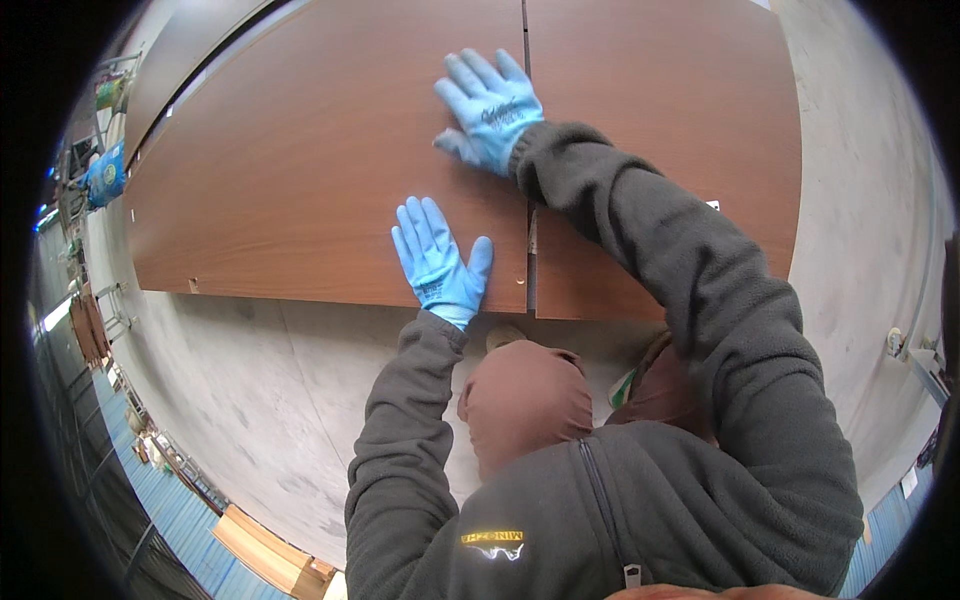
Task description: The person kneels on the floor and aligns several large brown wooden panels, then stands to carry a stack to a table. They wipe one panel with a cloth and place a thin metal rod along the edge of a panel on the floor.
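A wide reddish-brown wood panel (300, 160) lies flat in front of me, its near edge just ahead of my knees. My left hand (438, 255), in a light blue glove, rests on it near that edge with the fingers stretched out and the thumb apart. Farther off, my right hand (490, 108), gloved alike, reaches over the same panel close to its right edge, fingers spread. Neither hand holds anything. A narrow dark gap separates this panel from a second brown panel (670, 120) on the right, which my right forearm crosses.
Another brown panel (190, 50) lies at the far left beyond a slit. Pale grey concrete floor (300, 390) surrounds the panels. A blue bag (105, 177) stands at the left, near metal racks. Wooden boards (265, 550) lie at the lower left. My bent knee (525, 400) is close to the near edge.
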Tool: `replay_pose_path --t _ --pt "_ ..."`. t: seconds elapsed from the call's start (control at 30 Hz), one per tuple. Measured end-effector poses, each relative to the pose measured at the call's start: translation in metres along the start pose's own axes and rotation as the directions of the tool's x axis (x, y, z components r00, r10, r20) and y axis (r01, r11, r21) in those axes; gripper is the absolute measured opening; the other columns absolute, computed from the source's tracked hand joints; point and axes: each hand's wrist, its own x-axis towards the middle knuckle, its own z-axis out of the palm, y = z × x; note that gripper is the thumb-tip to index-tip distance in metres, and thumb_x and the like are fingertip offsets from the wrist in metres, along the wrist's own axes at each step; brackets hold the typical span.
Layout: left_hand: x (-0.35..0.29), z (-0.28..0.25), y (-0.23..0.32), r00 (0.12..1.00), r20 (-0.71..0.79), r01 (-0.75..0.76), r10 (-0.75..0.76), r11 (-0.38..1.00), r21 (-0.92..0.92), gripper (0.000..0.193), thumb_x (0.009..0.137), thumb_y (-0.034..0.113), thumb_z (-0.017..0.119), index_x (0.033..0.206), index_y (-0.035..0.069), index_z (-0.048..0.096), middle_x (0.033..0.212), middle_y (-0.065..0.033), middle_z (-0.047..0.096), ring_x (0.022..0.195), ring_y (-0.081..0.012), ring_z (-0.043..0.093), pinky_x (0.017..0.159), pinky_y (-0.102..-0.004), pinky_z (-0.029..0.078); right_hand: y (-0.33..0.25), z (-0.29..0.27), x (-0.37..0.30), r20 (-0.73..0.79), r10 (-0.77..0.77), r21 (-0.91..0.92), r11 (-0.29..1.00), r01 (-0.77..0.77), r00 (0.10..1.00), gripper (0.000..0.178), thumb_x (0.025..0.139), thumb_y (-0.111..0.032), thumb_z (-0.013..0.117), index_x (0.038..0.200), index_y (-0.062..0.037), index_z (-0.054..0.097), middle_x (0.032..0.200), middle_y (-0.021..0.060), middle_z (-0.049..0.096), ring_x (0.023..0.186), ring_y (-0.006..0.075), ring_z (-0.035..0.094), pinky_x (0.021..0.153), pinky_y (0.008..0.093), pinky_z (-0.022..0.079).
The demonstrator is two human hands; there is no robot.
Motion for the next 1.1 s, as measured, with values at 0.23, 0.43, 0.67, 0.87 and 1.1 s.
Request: replay_pose_path --t 0.23,0.43,0.67,0.87,1.1 --pt "0.001 -0.002 0.0 1.0 0.012 0.007 -0.007 0.999 -0.048 0.096 0.1 0.062 0.05 0.163 -0.006 0.022 0.169 -0.0311 0.021 0.159 -0.0475 0.016 0.129 -0.0566 0.011 0.018 0.017 0.015 0.072 0.02 -0.173 0.985 -0.008 0.997 0.088 0.097 -0.074 0.049 0.158 -0.0102 0.045 0.17 0.0142 0.033 0.16 0.0289 0.025 0.131 0.0513 0.013" --pt "0.0 0.0 -0.002 1.0 0.017 0.0 0.001 0.998 -0.055 0.096 0.102 0.061 0.048 0.163 -0.007 0.02 0.169 -0.0327 0.02 0.159 -0.0488 0.015 0.129 -0.0563 0.011 0.027 0.017 0.015 0.077 -0.042 0.018 0.999 0.041 0.996 0.093 0.096 -0.068 0.046 0.157 0.0022 0.041 0.169 0.0223 0.032 0.161 0.0352 0.02 0.131 0.0522 0.004" --pt "0.001 -0.001 -0.002 1.0 0.023 -0.003 0.004 0.999 -0.044 0.094 0.103 0.06 0.049 0.163 -0.008 0.021 0.168 -0.0336 0.022 0.157 -0.0499 0.018 0.129 -0.0566 0.013 0.028 0.023 0.018 0.018 -0.069 0.008 0.998 0.069 0.997 0.092 0.095 -0.069 0.048 0.153 0.0028 0.046 0.168 0.0231 0.035 0.16 0.0365 0.023 0.131 0.0532 0.007" --pt "0.0 -0.001 -0.002 1.0 0.015 0.0 0.001 0.999 -0.046 0.092 0.104 0.058 0.049 0.163 -0.008 0.021 0.167 -0.0337 0.023 0.157 -0.0497 0.02 0.128 -0.057 0.016 0.027 0.027 0.02 -0.035 -0.082 -0.016 0.997 0.081 0.996 0.091 0.094 -0.068 0.05 0.151 0.0031 0.048 0.166 0.0239 0.037 0.159 0.0372 0.025 0.131 0.0536 0.008" --pt "-0.001 -0.001 -0.002 0.999 0.031 0.018 -0.018 1.0 -0.024 0.092 0.105 0.061 0.044 0.163 -0.007 0.022 0.17 -0.0308 0.022 0.159 -0.046 0.018 0.129 -0.0535 0.014 0.026 0.023 0.024 -0.027 -0.084 -0.02 0.996 0.084 0.996 0.09 0.093 -0.068 0.052 0.148 0.0026 0.05 0.165 0.025 0.037 0.158 0.0379 0.027 0.13 0.0531 0.01"
